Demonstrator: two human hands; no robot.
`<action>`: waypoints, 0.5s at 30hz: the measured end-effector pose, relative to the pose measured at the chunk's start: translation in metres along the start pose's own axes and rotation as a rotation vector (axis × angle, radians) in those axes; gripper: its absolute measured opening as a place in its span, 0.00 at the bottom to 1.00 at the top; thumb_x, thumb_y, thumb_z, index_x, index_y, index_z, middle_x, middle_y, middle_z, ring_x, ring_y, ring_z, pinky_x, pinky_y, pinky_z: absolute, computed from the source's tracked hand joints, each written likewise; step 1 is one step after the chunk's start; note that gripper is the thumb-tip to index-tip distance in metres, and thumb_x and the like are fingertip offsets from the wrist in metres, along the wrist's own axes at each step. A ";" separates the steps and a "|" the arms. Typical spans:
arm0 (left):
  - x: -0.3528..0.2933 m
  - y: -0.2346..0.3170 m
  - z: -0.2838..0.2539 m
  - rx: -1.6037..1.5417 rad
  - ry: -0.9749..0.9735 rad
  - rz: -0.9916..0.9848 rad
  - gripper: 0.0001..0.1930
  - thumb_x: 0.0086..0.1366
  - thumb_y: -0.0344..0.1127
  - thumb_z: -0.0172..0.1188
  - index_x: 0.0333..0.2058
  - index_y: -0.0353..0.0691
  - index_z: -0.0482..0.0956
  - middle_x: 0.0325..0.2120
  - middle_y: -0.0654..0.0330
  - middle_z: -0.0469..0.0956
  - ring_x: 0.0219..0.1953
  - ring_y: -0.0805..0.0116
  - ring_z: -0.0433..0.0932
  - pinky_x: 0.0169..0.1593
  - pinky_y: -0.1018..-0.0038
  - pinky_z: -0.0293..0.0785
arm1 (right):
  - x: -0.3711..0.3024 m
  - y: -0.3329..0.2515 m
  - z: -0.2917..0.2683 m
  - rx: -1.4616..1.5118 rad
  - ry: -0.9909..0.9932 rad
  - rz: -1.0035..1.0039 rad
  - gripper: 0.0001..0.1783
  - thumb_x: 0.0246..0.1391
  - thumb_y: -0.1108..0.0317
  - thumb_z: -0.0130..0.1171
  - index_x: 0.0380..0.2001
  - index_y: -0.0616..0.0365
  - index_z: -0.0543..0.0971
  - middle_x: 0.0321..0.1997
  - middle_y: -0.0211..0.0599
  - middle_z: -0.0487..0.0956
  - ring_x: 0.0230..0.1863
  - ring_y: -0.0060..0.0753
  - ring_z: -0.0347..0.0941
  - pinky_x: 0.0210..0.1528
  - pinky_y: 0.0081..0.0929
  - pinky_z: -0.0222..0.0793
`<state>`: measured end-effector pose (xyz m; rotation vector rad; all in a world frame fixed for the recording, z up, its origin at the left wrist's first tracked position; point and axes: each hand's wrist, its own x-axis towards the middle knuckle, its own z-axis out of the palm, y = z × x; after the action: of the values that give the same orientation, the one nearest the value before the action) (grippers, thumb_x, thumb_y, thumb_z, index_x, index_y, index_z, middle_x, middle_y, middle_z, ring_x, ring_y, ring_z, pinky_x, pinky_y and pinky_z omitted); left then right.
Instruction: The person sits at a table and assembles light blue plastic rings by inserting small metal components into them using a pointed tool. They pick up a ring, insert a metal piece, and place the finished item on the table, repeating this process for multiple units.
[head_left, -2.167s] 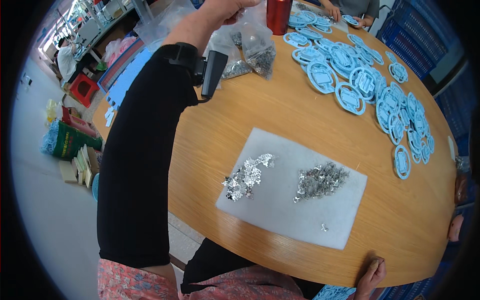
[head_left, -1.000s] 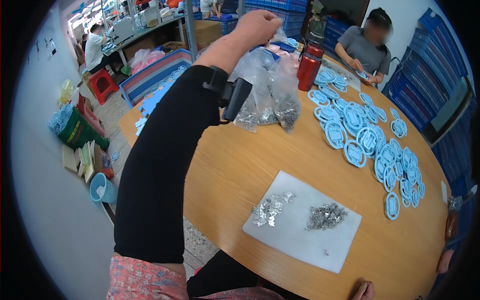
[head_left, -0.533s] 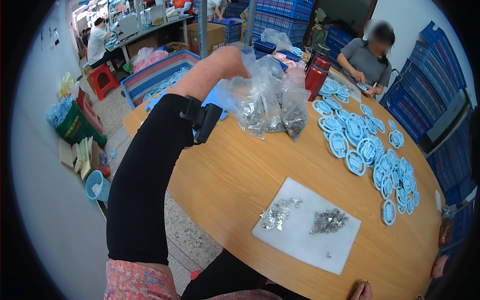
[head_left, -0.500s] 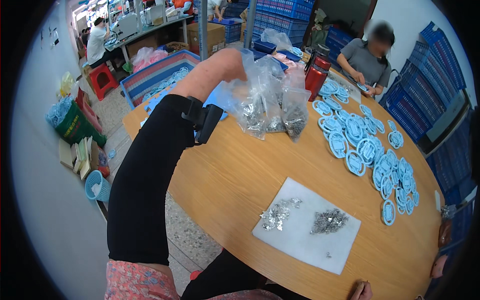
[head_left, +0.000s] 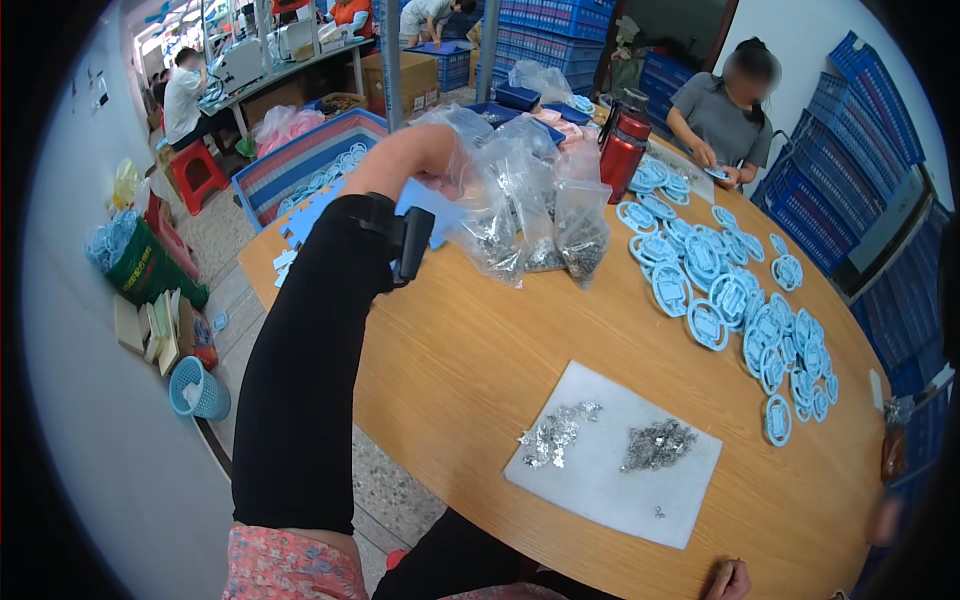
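Observation:
My left hand [head_left: 437,160] reaches to the back of the round table, against clear plastic bags [head_left: 500,190] filled with small metal pieces. Its fingers are hidden behind the plastic. At the table's front edge my right hand [head_left: 728,580] rests with curled fingers; whatever they may hold does not show. Between me and the bags lies a white mat [head_left: 600,500], turned at an angle. It carries a loose pile of shiny flat metal pieces [head_left: 560,435] on its left and a darker pile of small metal parts [head_left: 658,445] on its right.
Light-blue oval plastic parts [head_left: 706,325] spread along the table's right side. A red flask [head_left: 625,150] stands behind the bags. Across the table a person in grey [head_left: 725,120] handles a blue part. A blue-and-red crate [head_left: 300,165] sits at the far left.
My left hand has shifted slightly left and lower among the bags, and the bags have moved a little with it. My right hand stays at the table edge.

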<state>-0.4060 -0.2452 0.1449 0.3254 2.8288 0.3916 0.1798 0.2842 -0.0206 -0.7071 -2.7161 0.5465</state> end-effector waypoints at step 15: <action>0.041 0.039 0.081 0.218 0.081 0.005 0.33 0.61 0.63 0.56 0.46 0.36 0.84 0.44 0.45 0.83 0.46 0.47 0.81 0.52 0.62 0.75 | 0.001 -0.004 -0.003 -0.026 -0.005 0.004 0.15 0.68 0.64 0.51 0.39 0.64 0.82 0.35 0.47 0.82 0.35 0.42 0.78 0.40 0.33 0.74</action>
<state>-0.4137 -0.1789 0.0719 0.3678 2.9557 0.0987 0.1783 0.2819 -0.0163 -0.7187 -2.7312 0.5157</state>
